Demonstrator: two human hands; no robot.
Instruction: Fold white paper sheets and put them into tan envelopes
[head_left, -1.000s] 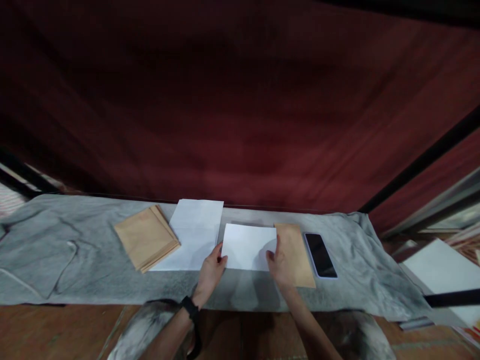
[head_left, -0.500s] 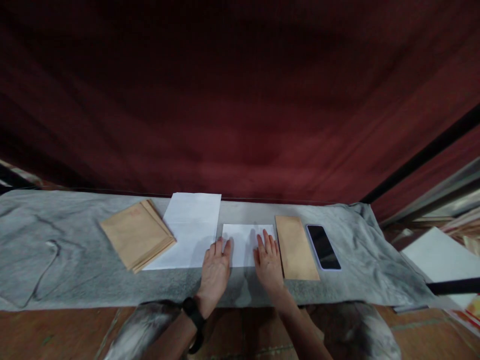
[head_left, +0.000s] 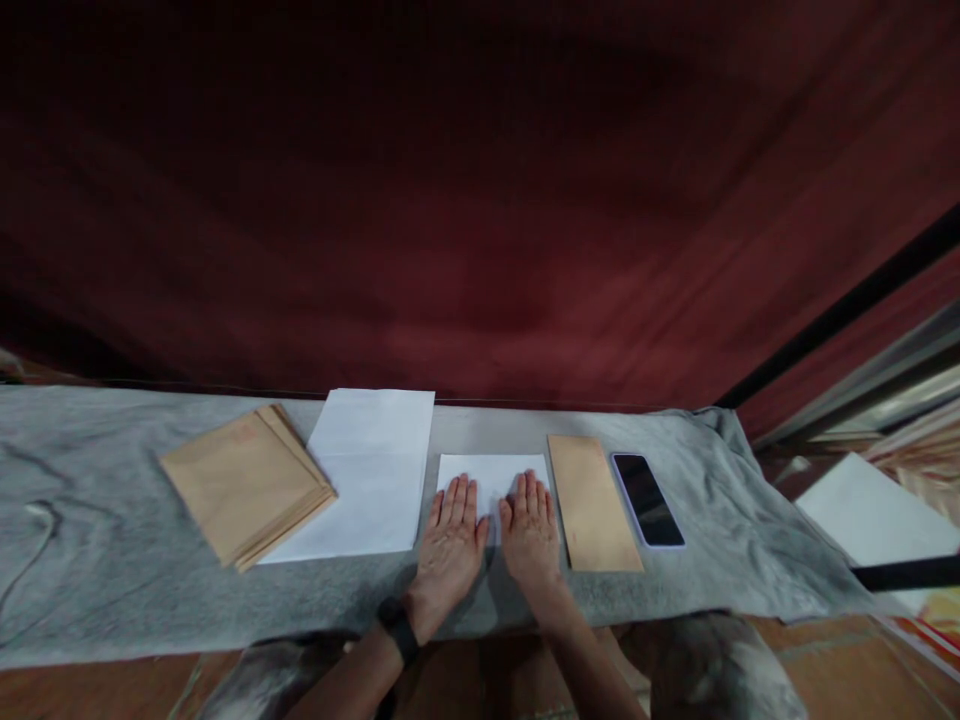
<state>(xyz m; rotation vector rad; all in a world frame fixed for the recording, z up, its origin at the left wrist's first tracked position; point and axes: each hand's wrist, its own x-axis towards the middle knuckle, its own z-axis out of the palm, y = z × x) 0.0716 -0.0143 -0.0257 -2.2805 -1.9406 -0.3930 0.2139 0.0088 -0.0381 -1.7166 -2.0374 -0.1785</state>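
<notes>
A folded white sheet of paper (head_left: pixel 491 472) lies flat on the grey cloth, its lower part covered by both hands. My left hand (head_left: pixel 451 545) rests palm down on its left side, fingers stretched out. On the right side my right hand (head_left: pixel 531 530) lies flat in the same way, fingers extended. Just right of that hand is a single brown envelope (head_left: pixel 596 505). Larger white sheets (head_left: pixel 375 480) lie left of my left hand, partly under a stack of brown envelopes (head_left: pixel 247 485).
A phone (head_left: pixel 649 500) with a dark screen lies right of the single envelope. Grey cloth (head_left: pixel 720 530) covers the long narrow surface. Behind it hangs a dark red curtain (head_left: pixel 480 250). A white cord (head_left: pixel 37 540) lies at the far left; a white board (head_left: pixel 877 510) is at the right.
Both hands held the white sheet's sides a second ago. The sheet now lies down on the cloth, and the hands have spread flat on top of it. The view has shifted slightly.
</notes>
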